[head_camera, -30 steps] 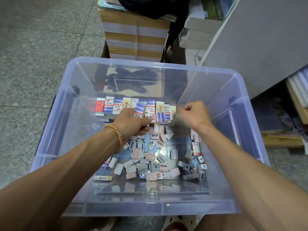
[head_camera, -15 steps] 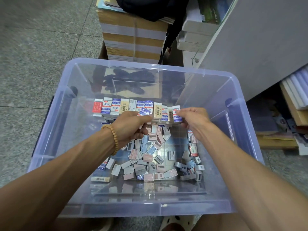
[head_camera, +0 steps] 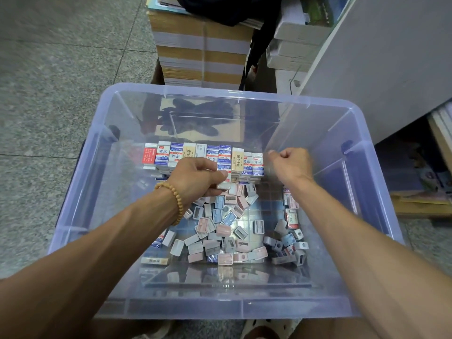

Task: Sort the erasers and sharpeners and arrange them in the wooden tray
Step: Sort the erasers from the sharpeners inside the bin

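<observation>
A clear plastic bin point(head_camera: 220, 92) holds a standing row of sleeved erasers point(head_camera: 171, 155) along its far side. Loose pink, blue and grey sharpeners point(head_camera: 227, 228) lie heaped in the middle. A few loose erasers point(head_camera: 291, 216) lie at the right and another eraser point(head_camera: 155, 260) at the near left. My left hand point(head_camera: 195, 179) grips a blue-and-white eraser point(head_camera: 224, 176) in front of the row, thumb on its lower end. My right hand point(head_camera: 291, 165) hovers just right of the row's end, curled into a fist with nothing visible in it.
Behind the bin stands a stack of bundled paper point(head_camera: 203, 52) with a black bag strap point(head_camera: 254, 45) hanging over it. A grey cabinet point(head_camera: 391, 57) rises at the right, with shelves of books point(head_camera: 440, 133) below. Grey tiled floor point(head_camera: 61, 94) lies to the left.
My right hand set an eraser at the row's right end, let go and drew back to the right. My left hand stayed in front of the row with its eraser.
</observation>
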Demonstrator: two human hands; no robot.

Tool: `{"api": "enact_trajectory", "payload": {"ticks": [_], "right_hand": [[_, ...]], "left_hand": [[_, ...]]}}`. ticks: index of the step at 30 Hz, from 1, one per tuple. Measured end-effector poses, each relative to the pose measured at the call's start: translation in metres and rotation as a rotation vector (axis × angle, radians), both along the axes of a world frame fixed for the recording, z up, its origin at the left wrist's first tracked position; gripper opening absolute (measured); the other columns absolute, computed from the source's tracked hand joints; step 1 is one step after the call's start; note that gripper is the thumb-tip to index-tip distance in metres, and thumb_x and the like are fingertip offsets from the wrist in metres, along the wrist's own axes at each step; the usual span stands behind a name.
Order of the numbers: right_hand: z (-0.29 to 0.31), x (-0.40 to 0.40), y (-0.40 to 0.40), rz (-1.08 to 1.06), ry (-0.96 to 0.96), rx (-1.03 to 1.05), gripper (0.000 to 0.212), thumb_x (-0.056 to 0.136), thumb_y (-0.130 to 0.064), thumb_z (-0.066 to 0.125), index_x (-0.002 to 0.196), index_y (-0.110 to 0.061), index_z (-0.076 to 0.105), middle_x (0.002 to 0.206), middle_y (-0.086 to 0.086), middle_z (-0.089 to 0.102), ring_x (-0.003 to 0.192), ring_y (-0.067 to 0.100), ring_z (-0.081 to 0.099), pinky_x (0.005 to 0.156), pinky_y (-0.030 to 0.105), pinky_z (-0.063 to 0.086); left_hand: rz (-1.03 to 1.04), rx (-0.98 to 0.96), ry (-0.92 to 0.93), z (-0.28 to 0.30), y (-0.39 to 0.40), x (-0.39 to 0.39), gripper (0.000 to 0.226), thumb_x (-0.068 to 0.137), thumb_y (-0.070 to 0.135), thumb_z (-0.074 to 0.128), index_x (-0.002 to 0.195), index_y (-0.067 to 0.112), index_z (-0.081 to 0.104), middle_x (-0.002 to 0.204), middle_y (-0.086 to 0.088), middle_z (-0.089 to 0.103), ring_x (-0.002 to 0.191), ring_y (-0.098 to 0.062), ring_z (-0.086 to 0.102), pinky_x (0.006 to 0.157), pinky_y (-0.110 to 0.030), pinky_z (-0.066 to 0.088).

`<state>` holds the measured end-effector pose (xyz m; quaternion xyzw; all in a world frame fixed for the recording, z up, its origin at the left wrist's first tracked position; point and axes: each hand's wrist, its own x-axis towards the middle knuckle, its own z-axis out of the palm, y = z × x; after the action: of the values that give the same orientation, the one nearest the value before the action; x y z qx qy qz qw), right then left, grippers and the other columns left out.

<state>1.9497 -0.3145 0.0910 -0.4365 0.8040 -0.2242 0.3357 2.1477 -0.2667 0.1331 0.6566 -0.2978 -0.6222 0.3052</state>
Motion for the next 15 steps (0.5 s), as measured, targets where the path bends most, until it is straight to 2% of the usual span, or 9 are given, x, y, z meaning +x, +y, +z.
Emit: {"api": "enact_trajectory", "payload": {"ticks": [2, 5, 7, 9, 11, 13, 15], "right_hand": [[0.019, 0.002, 0.005, 0.045, -0.105, -0.025, 0.037, 0.092, -0.031, 0.065, 0.062, -0.011, 0.06, 0.061, 0.003, 0.057, 0.059, 0.019, 0.052, 0.071, 0.039, 0.057], [0.046, 0.022, 0.022, 0.237, -0.478, 0.113, 0.022, 0.094, -0.028, 0.067, 0.086, -0.009, 0.072, 0.073, 0.004, 0.07, 0.061, 0.014, 0.062, 0.06, 0.028, 0.055], [0.05, 0.037, 0.03, 0.353, -0.593, 0.144, 0.015, 0.092, -0.023, 0.071, 0.086, -0.01, 0.072, 0.069, 0.004, 0.067, 0.058, 0.014, 0.06, 0.054, 0.026, 0.052], [0.047, 0.048, 0.029, 0.408, -0.59, 0.121, 0.016, 0.091, -0.018, 0.072, 0.079, -0.008, 0.071, 0.06, 0.0, 0.061, 0.055, 0.015, 0.057, 0.055, 0.027, 0.052], [0.048, 0.054, 0.025, 0.417, -0.555, 0.118, 0.019, 0.091, -0.018, 0.073, 0.081, -0.002, 0.071, 0.061, 0.003, 0.061, 0.055, 0.015, 0.057, 0.059, 0.028, 0.053], [0.05, 0.061, 0.022, 0.401, -0.558, 0.123, 0.015, 0.089, -0.015, 0.074, 0.084, -0.002, 0.071, 0.066, 0.006, 0.064, 0.054, 0.014, 0.059, 0.055, 0.024, 0.054], [0.053, 0.07, 0.016, 0.359, -0.529, 0.117, 0.012, 0.085, -0.014, 0.078, 0.09, -0.006, 0.07, 0.071, 0.005, 0.069, 0.054, 0.01, 0.062, 0.05, 0.02, 0.052]], "left_hand": [[0.006, -0.001, 0.018, 0.0, 0.001, 0.0, 0.016, 0.081, -0.001, 0.072, 0.09, 0.004, 0.059, 0.089, -0.011, 0.061, 0.074, -0.02, 0.066, 0.059, -0.025, 0.06], [-0.003, -0.033, 0.059, 0.002, 0.0, 0.0, 0.017, 0.081, -0.002, 0.072, 0.091, 0.002, 0.06, 0.085, -0.01, 0.061, 0.072, -0.018, 0.065, 0.058, -0.023, 0.058], [-0.026, -0.057, 0.089, 0.005, 0.001, 0.0, 0.015, 0.082, -0.004, 0.071, 0.093, 0.0, 0.061, 0.077, -0.007, 0.06, 0.064, -0.013, 0.064, 0.057, -0.022, 0.057], [-0.021, -0.073, 0.102, 0.008, 0.002, 0.001, 0.012, 0.083, -0.007, 0.068, 0.089, -0.001, 0.061, 0.072, -0.006, 0.06, 0.057, -0.01, 0.064, 0.054, -0.021, 0.056], [0.009, -0.077, 0.085, 0.011, 0.004, 0.006, 0.01, 0.083, -0.008, 0.067, 0.09, -0.003, 0.062, 0.075, -0.009, 0.062, 0.06, -0.012, 0.066, 0.054, -0.021, 0.056], [-0.009, -0.072, -0.031, 0.013, 0.009, 0.016, 0.007, 0.084, -0.003, 0.069, 0.089, -0.002, 0.064, 0.076, -0.01, 0.066, 0.063, -0.015, 0.067, 0.059, -0.024, 0.059], [-0.113, -0.06, -0.232, 0.018, 0.019, 0.032, 0.003, 0.087, 0.004, 0.069, 0.085, 0.002, 0.068, 0.074, -0.011, 0.068, 0.066, -0.018, 0.068, 0.066, -0.028, 0.059]]}}
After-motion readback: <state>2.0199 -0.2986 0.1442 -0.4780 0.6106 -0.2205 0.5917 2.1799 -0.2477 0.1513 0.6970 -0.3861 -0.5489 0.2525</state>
